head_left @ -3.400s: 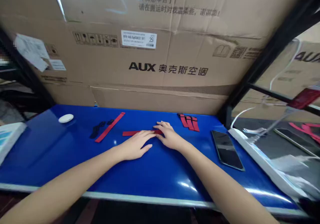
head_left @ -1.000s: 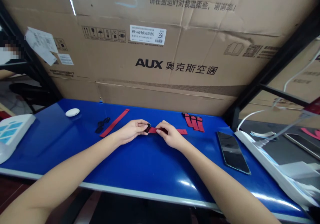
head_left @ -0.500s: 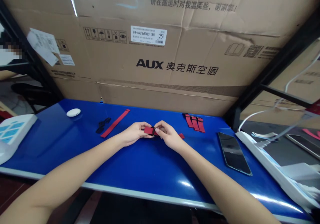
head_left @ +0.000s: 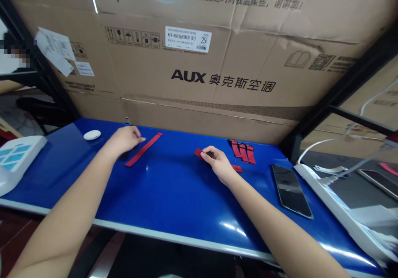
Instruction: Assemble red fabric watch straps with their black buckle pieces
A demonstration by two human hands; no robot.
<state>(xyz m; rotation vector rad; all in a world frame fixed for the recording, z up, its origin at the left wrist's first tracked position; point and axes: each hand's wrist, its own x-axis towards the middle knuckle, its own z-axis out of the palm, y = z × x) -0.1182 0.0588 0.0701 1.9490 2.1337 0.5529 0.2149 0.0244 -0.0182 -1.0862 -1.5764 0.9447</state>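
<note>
Lying folded under right hand (head_left: 217, 161): short red strap (head_left: 199, 152).

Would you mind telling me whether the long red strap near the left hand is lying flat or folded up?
Flat and spread out. The long red strap lies straight on the blue table, with no fold visible, beside the left hand.
</note>
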